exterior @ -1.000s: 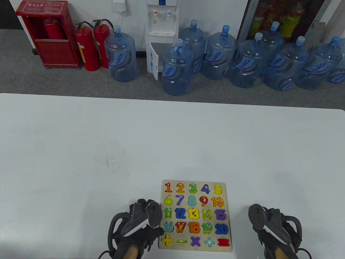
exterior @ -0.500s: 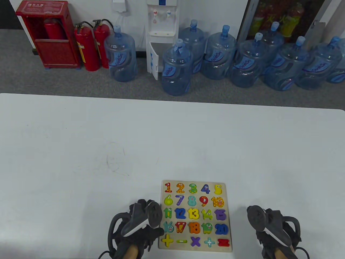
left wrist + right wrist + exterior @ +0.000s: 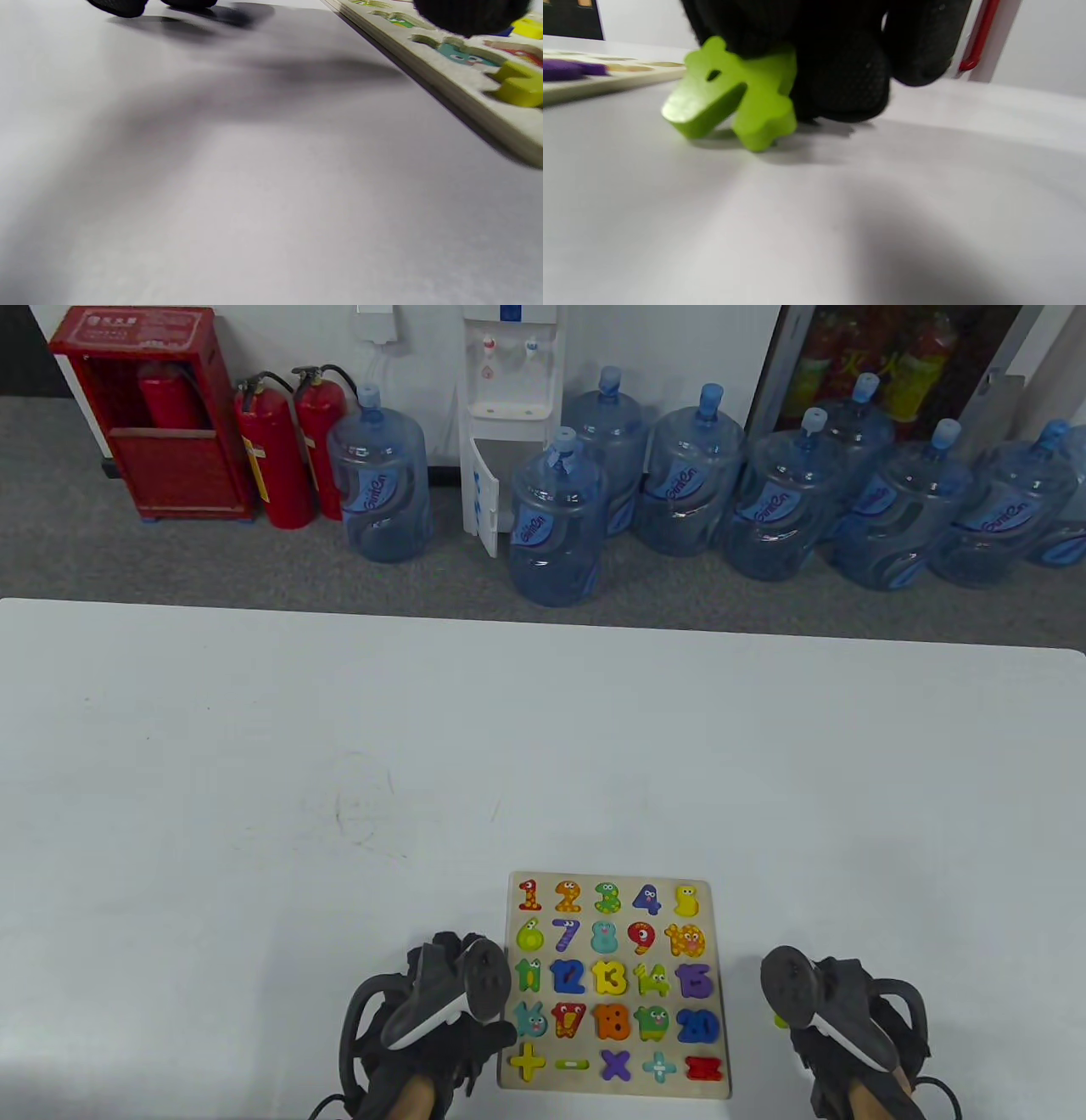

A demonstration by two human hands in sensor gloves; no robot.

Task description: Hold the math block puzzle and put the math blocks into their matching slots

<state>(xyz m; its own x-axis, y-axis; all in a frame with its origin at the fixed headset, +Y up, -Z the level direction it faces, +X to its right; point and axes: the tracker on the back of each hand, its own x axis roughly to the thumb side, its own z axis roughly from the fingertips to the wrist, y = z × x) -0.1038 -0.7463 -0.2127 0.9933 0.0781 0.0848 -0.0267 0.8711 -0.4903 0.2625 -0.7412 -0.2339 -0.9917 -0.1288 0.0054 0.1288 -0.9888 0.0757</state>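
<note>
A square pale wooden puzzle board (image 3: 612, 984) lies flat on the white surface (image 3: 339, 772), filled with glossy coloured numbers. The left hand (image 3: 424, 1027) rests at its edge, grip unclear. The right hand (image 3: 840, 55) pinches a lime-green block (image 3: 734, 101).

Beyond the white table (image 3: 339, 712), grey carpet holds a row of blue water jugs (image 3: 556, 521), a white water dispenser (image 3: 507, 398), two red fire extinguishers (image 3: 293, 445) and a red cabinet (image 3: 153, 411), apparently housing another extinguisher.
</note>
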